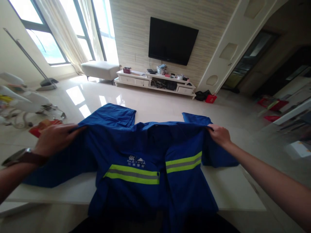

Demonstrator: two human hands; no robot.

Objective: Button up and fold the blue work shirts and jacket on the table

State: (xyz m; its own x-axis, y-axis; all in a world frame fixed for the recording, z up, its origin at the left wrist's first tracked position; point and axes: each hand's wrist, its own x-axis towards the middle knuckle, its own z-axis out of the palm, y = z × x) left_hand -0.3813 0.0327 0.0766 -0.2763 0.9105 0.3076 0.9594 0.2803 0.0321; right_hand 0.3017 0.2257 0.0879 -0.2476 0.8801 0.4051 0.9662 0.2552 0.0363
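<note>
A blue work jacket (138, 145) with yellow-green and grey reflective bands and a white chest logo spreads across a white table (233, 191). Its front faces me, and the lower part hangs towards my lap. My left hand (57, 137), with a watch on the wrist, pinches the shoulder on the left side. On the other side, my right hand (220, 134) grips the opposite shoulder. Between the two hands the fabric is stretched, with the collar in the middle. Both sleeves lie out beyond the shoulders.
Behind the table are a white TV cabinet (155, 81) with small items, a wall television (173, 40) and a grey bench (100, 69). A red object (39, 127) is beside my left hand. White furniture (26, 100) stands at left.
</note>
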